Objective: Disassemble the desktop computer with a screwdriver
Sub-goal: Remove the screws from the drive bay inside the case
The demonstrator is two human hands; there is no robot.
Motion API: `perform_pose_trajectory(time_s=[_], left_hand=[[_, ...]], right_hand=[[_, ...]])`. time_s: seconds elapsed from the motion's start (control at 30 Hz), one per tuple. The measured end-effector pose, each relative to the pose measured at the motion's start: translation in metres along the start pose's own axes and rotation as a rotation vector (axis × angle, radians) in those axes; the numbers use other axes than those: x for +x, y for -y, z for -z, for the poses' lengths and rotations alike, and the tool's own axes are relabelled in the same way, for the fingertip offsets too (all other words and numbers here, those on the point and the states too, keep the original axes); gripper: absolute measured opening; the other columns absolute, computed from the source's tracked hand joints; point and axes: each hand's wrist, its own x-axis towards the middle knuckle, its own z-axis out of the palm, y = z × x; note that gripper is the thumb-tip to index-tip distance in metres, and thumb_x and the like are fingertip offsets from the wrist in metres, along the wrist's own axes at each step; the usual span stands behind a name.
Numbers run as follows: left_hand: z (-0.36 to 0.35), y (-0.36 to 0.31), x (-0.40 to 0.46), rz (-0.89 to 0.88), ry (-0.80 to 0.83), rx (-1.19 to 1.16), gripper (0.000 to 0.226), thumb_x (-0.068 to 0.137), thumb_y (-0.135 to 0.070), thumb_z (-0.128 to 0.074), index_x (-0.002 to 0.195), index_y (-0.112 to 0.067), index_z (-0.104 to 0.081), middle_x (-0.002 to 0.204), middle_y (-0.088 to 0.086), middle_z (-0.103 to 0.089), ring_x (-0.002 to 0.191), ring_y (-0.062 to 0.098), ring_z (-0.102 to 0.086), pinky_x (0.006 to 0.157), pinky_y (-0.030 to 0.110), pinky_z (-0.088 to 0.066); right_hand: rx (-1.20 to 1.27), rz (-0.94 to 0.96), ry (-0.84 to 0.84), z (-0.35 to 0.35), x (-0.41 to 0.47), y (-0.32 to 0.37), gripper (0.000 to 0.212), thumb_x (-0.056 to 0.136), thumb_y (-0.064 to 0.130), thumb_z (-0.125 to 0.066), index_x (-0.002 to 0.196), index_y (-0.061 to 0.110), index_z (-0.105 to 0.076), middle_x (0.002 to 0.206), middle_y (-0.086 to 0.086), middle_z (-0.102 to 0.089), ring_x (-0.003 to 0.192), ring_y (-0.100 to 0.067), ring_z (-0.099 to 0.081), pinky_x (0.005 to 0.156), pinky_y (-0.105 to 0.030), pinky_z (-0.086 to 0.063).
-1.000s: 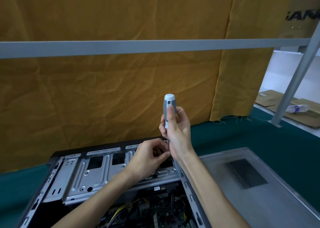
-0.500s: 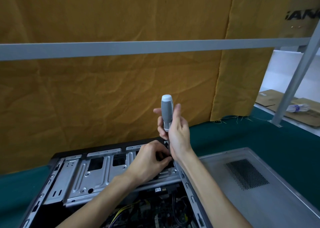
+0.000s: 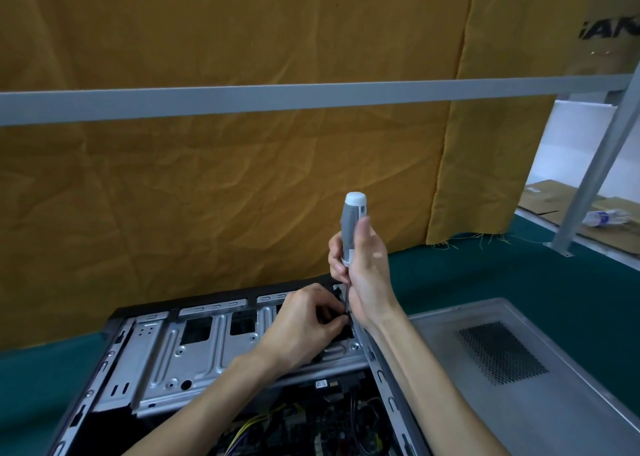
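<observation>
Grey-handled screwdriver [image 3: 350, 234] stands upright in the gripping right hand [image 3: 367, 268], its shaft running straight down to the case [image 3: 194, 348] rim's far right corner, where the left hand [image 3: 304, 320] pinches near the tip.

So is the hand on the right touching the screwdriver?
Touching. The head view shows the right hand with fingers and thumb curled round the screwdriver handle, held upright.

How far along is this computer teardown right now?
Done: the side panel lies off beside the open case. In hand: right hand holds the screwdriver upright, left hand at its tip. Left: drive cage, cables and board remain inside.
</observation>
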Motion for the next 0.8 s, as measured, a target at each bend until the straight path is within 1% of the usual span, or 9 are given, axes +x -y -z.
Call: perform_pose_trajectory(time_s=[0.1, 0.23, 0.3, 0.4, 0.5, 0.57, 0.63, 0.7, 0.8], left_hand=[[-0.0012, 0.0009, 0.0014, 0.012, -0.006, -0.007, 0.003, 0.083, -0.025, -0.077, 0.086, -0.025, -0.077, 0.086, -0.015, -0.064, 0.081, 0.001, -0.061, 0.07, 0.008, -0.041], [-0.0016, 0.0038, 0.0032, 0.025, -0.004, -0.025, 0.003, 0.082, -0.025, -0.077, 0.084, -0.024, -0.077, 0.086, -0.015, -0.064, 0.079, 0.001, -0.062, 0.069, 0.011, -0.044], [-0.002, 0.0054, 0.0026, 0.021, -0.001, -0.03, 0.004, 0.082, -0.026, -0.077, 0.085, -0.024, -0.078, 0.086, -0.016, -0.065, 0.079, 0.002, -0.062, 0.07, 0.013, -0.047], [-0.0022, 0.0061, 0.0022, 0.017, -0.001, -0.041, 0.003, 0.082, -0.028, -0.077, 0.085, -0.027, -0.077, 0.087, -0.014, -0.066, 0.081, 0.003, -0.064, 0.072, 0.02, -0.052], [-0.0029, 0.0069, 0.0023, 0.021, -0.003, -0.03, 0.003, 0.082, -0.028, -0.077, 0.085, -0.026, -0.077, 0.089, -0.014, -0.067, 0.082, 0.003, -0.064, 0.074, 0.025, -0.053], [-0.0031, 0.0065, 0.0022, 0.023, 0.001, -0.032, 0.004, 0.083, -0.028, -0.077, 0.086, -0.025, -0.077, 0.09, -0.013, -0.067, 0.081, 0.003, -0.064, 0.074, 0.027, -0.054], [-0.003, 0.0058, 0.0023, 0.023, 0.009, -0.038, 0.006, 0.083, -0.027, -0.076, 0.088, -0.024, -0.077, 0.09, -0.013, -0.067, 0.082, 0.004, -0.064, 0.075, 0.028, -0.054], [-0.0026, 0.0049, 0.0026, 0.017, 0.015, -0.038, 0.006, 0.083, -0.027, -0.076, 0.088, -0.023, -0.077, 0.09, -0.013, -0.067, 0.082, 0.004, -0.064, 0.075, 0.028, -0.054], [-0.0019, 0.0039, 0.0026, 0.013, 0.013, -0.019, 0.008, 0.084, -0.027, -0.077, 0.09, -0.023, -0.077, 0.091, -0.013, -0.067, 0.083, 0.003, -0.063, 0.076, 0.026, -0.053]], right_hand=[[-0.019, -0.013, -0.001, 0.0024, 0.0006, 0.0008, 0.067, 0.076, 0.076, -0.066, 0.09, 0.011, -0.057, 0.07, -0.002, -0.054, 0.05, -0.01, -0.041, 0.045, -0.02, -0.031], [0.022, -0.097, 0.041, 0.0005, 0.0016, -0.0007, 0.068, 0.093, 0.071, -0.042, 0.094, 0.011, -0.074, 0.067, -0.003, -0.053, 0.048, -0.011, -0.034, 0.046, -0.027, -0.022], [0.002, -0.077, 0.053, -0.0016, 0.0011, -0.002, 0.071, 0.088, 0.076, -0.049, 0.109, 0.011, -0.069, 0.069, -0.001, -0.05, 0.05, -0.009, -0.031, 0.047, -0.025, -0.022], [-0.021, -0.033, 0.025, -0.002, 0.0002, -0.0046, 0.064, 0.08, 0.073, -0.065, 0.099, 0.012, -0.057, 0.071, -0.003, -0.054, 0.049, -0.009, -0.036, 0.045, -0.022, -0.027], [-0.009, -0.069, 0.003, -0.0025, 0.0011, -0.006, 0.061, 0.09, 0.071, -0.048, 0.084, 0.014, -0.069, 0.07, -0.004, -0.058, 0.048, -0.011, -0.039, 0.042, -0.022, -0.026], [-0.002, -0.066, 0.011, -0.0025, 0.0015, -0.0062, 0.066, 0.09, 0.074, -0.042, 0.087, 0.015, -0.072, 0.069, -0.004, -0.056, 0.048, -0.011, -0.037, 0.043, -0.023, -0.025], [-0.006, -0.016, 0.031, -0.002, 0.0001, -0.0065, 0.065, 0.087, 0.075, -0.051, 0.101, 0.014, -0.064, 0.072, -0.004, -0.055, 0.05, -0.011, -0.036, 0.045, -0.022, -0.027], [0.002, 0.019, 0.016, 0.0, -0.001, -0.0059, 0.063, 0.082, 0.07, -0.065, 0.1, 0.01, -0.056, 0.072, -0.004, -0.055, 0.05, -0.011, -0.037, 0.046, -0.021, -0.03], [-0.004, -0.02, 0.007, 0.0006, -0.0004, -0.0049, 0.058, 0.091, 0.066, -0.051, 0.095, 0.01, -0.066, 0.065, -0.003, -0.052, 0.046, -0.011, -0.034, 0.045, -0.024, -0.025]])
